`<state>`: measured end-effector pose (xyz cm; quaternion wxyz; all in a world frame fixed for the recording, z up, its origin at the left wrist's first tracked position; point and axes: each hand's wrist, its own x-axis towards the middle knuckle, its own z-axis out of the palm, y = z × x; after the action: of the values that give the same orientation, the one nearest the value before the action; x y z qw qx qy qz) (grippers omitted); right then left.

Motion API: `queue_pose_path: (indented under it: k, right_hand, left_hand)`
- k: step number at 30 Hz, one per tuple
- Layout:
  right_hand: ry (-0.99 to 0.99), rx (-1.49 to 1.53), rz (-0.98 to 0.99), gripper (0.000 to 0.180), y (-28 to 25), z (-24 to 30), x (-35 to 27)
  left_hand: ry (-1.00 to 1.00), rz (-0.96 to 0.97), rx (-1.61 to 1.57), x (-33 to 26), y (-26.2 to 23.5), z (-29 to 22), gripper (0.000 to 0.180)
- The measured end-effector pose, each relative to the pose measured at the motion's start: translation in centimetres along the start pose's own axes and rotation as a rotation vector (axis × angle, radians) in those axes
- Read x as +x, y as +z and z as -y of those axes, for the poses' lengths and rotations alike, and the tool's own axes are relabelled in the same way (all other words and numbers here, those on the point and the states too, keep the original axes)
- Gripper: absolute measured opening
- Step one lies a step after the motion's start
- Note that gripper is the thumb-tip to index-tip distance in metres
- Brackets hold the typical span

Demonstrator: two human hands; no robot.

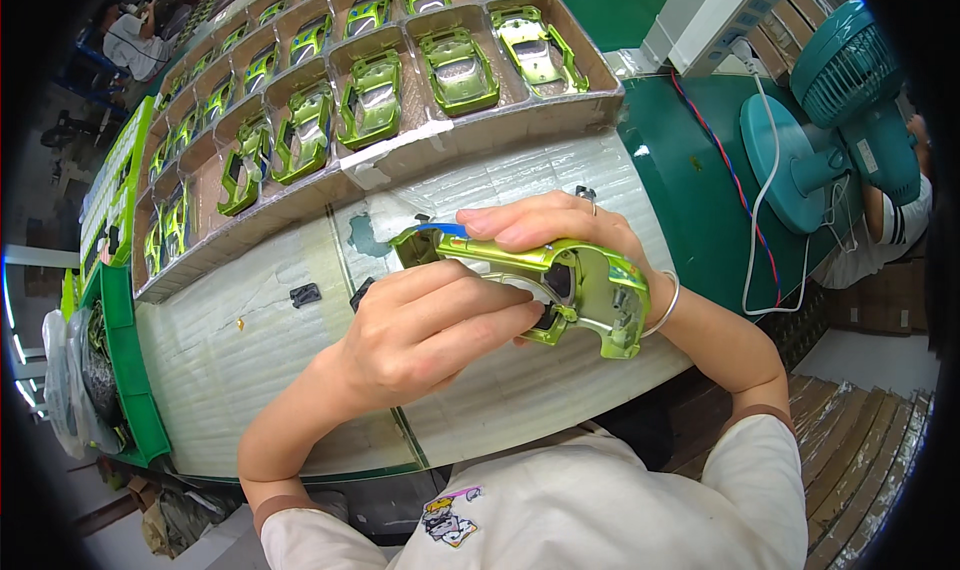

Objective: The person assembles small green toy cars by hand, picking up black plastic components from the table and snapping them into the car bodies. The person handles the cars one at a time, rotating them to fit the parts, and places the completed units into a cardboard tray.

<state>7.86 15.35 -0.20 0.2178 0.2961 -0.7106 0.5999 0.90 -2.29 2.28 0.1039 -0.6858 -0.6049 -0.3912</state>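
Note:
A shiny green toy car body (625, 305), an open shell with a blue patch on it, is held tilted over the front of the table. My right hand (560, 220) grips it along the far side, fingers laid over its edge. From the near side, the closed fingers of my left hand (430, 330) press into a window opening beside a dark piece. Whatever the left fingertips pinch is hidden. Small black parts (304, 295) lie on the foam-covered table (230, 370) to the left of my hands.
Beyond my hands stands a divided cardboard tray (480, 135) of similar green car bodies. A green bin (125, 370) is at the left edge. On the right are a teal fan (790, 155), a white cable (765, 190) and a power strip (745, 20). Other people sit farther off.

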Motion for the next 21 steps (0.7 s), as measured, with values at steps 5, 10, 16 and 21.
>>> queue_pose_path:
  k: [5, 10, 16, 21]
  right_hand:
    - [0.059, -0.036, -0.021, 0.059, 0.3, -0.1, -0.3]
    - [0.310, 0.156, -0.160, 0.084, 0.7, 0.1, -0.3]
    - [0.704, 0.971, -0.375, 0.074, -1.1, 1.6, 0.9]
    - [0.274, 0.349, -0.065, 0.038, 0.0, -1.3, -0.3]
  left_hand:
    - [-0.112, 0.044, -0.066, -0.2, -0.5, -0.2, 0.028]
    - [-0.411, -0.093, -0.556, -0.3, -0.4, 1.2, 0.044]
    - [-0.883, -0.227, -1.711, -0.4, -1.1, 0.4, 0.067]
    - [-0.872, -0.186, -1.859, -0.7, -0.1, 0.1, 0.050]
